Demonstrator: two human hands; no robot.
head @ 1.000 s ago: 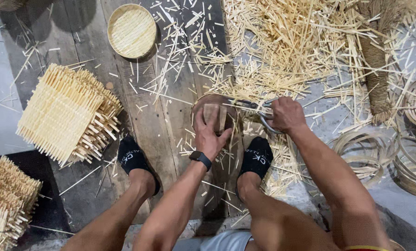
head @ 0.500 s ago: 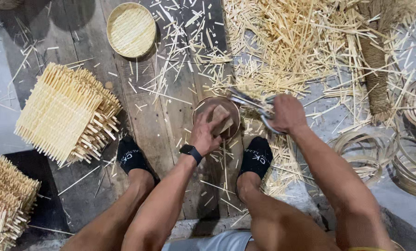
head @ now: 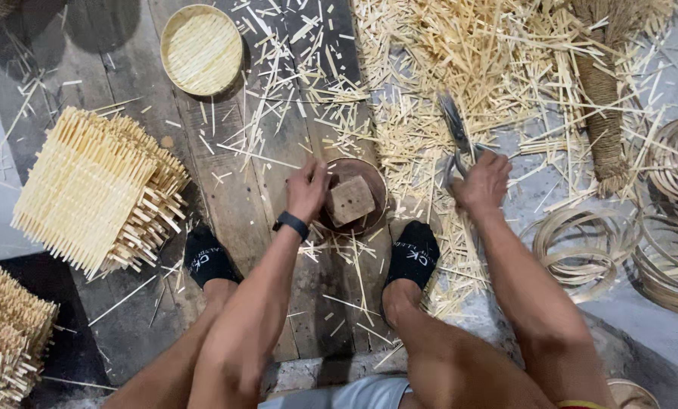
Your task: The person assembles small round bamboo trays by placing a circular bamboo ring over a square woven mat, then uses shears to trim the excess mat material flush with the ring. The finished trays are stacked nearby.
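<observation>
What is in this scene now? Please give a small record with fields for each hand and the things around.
left hand: grips round dark tray with wooden block inside
right hand: holds metal shears, blades pointing away
surface: wooden planks, strewn with bamboo offcuts
nearby: round woven basket, stack of woven mats, coiled strips

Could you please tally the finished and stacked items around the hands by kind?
Round woven trays: 1
Stacks of woven mats: 2
Shears, in the right hand: 1
Wooden blocks, by the left hand: 1
Total: 5
</observation>
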